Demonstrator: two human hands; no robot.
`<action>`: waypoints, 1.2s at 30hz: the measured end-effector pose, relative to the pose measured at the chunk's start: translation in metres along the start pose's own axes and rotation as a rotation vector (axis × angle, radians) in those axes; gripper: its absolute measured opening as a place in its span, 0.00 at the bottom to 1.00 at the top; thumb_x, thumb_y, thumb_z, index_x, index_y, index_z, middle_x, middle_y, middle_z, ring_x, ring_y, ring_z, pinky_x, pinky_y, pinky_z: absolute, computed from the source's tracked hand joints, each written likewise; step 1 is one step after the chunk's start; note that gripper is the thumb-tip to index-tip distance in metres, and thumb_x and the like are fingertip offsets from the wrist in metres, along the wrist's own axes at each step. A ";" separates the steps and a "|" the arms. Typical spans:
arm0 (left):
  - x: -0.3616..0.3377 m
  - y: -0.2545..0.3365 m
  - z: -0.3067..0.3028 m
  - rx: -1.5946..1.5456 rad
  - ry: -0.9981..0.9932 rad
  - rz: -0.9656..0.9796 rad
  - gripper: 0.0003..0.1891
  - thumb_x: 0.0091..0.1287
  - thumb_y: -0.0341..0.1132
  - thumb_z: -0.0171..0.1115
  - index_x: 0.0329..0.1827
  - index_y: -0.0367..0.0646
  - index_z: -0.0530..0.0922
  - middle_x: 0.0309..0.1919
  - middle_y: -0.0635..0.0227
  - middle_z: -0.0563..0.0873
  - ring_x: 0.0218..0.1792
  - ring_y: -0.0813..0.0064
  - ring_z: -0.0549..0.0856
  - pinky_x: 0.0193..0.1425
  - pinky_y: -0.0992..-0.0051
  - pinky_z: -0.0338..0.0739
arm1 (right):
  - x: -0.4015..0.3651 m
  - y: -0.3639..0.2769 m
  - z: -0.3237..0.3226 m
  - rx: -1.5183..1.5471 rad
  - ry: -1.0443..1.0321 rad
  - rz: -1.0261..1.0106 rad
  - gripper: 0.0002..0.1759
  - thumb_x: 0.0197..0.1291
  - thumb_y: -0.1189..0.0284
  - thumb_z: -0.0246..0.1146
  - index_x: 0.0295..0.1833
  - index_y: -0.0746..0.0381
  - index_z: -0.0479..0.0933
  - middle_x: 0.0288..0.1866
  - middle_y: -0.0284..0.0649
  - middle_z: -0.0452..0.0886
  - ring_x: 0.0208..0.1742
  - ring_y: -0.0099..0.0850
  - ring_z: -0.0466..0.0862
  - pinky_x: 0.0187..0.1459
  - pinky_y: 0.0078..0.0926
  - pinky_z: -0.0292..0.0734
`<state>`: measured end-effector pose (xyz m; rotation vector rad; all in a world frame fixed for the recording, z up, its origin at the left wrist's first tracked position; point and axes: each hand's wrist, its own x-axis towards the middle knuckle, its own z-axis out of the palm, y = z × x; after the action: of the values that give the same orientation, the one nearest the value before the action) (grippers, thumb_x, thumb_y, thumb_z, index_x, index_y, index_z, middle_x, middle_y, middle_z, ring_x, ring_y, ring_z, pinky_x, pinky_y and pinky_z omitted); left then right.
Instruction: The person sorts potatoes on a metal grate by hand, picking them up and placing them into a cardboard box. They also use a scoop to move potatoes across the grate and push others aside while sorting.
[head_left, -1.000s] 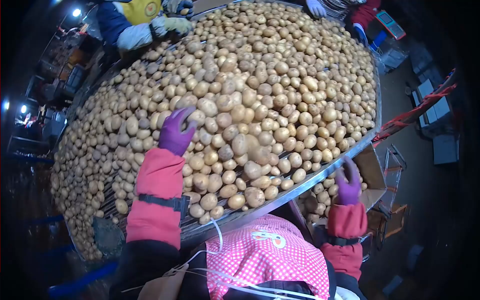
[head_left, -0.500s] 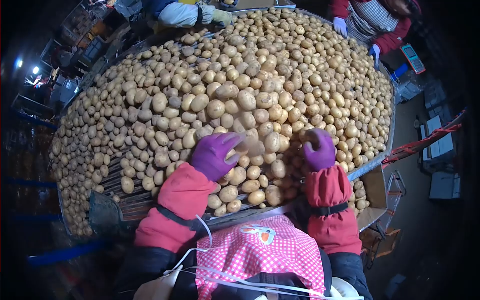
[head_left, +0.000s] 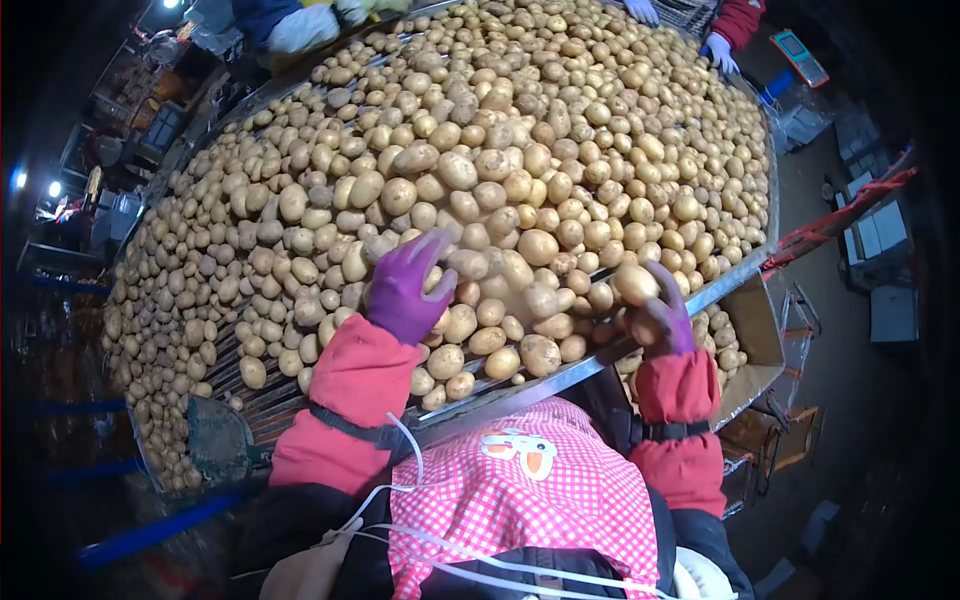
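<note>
A pink gingham apron (head_left: 530,455) with a rabbit print is being worn at the near edge, and red sleeves (head_left: 365,370) are being cinched by dark straps. By the right hand (head_left: 672,315), gloved in purple, a potato (head_left: 635,284) is being held between curled fingers and thumb, just above the metal rim (head_left: 600,361) of a slatted table (head_left: 280,398). Beneath that hand, more potatoes are being contained in a cardboard box (head_left: 760,315). The left hand (head_left: 410,285), also in purple, is being kept half open, its fingers curved over the heap of potatoes (head_left: 458,172); whether one is being gripped cannot be told. Most of the table is being covered by the heap. At the left corner, a green flap (head_left: 220,440) is being bordered by potatoes. At the far edge, a co-worker's gloved hand (head_left: 719,52) is being rested beside the heap, near a handheld device (head_left: 799,58).
</note>
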<state>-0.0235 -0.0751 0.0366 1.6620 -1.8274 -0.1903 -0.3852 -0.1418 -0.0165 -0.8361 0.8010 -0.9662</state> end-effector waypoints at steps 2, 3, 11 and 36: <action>0.000 0.026 0.013 -0.184 -0.163 0.049 0.26 0.58 0.32 0.69 0.63 0.43 0.78 0.59 0.56 0.83 0.55 0.53 0.83 0.62 0.59 0.77 | -0.029 0.010 -0.029 0.136 0.133 -0.085 0.42 0.54 0.60 0.69 0.75 0.55 0.62 0.58 0.48 0.78 0.45 0.37 0.83 0.33 0.27 0.81; 0.002 0.040 0.023 -0.272 -0.247 0.073 0.27 0.58 0.32 0.69 0.63 0.43 0.78 0.59 0.55 0.83 0.55 0.53 0.83 0.61 0.60 0.78 | -0.040 0.009 -0.032 0.232 0.197 -0.108 0.43 0.55 0.59 0.69 0.75 0.54 0.62 0.57 0.47 0.78 0.43 0.36 0.83 0.31 0.25 0.81; 0.022 0.064 0.102 -0.399 -0.569 -0.080 0.23 0.65 0.42 0.64 0.62 0.46 0.76 0.53 0.59 0.83 0.52 0.60 0.83 0.55 0.64 0.80 | -0.120 0.019 -0.126 0.616 0.521 -0.059 0.27 0.73 0.51 0.52 0.72 0.49 0.68 0.47 0.45 0.82 0.36 0.36 0.83 0.33 0.34 0.83; 0.004 0.210 0.176 -1.238 -0.778 -0.846 0.21 0.77 0.51 0.48 0.61 0.44 0.72 0.44 0.61 0.84 0.32 0.75 0.81 0.33 0.77 0.76 | -0.143 -0.001 -0.148 1.017 0.456 -0.176 0.24 0.69 0.54 0.58 0.60 0.59 0.76 0.59 0.47 0.78 0.52 0.41 0.83 0.42 0.32 0.85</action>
<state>-0.2957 -0.0950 0.0097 1.2724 -0.7924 -2.0493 -0.5635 -0.0462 -0.0536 0.2126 0.4970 -1.5441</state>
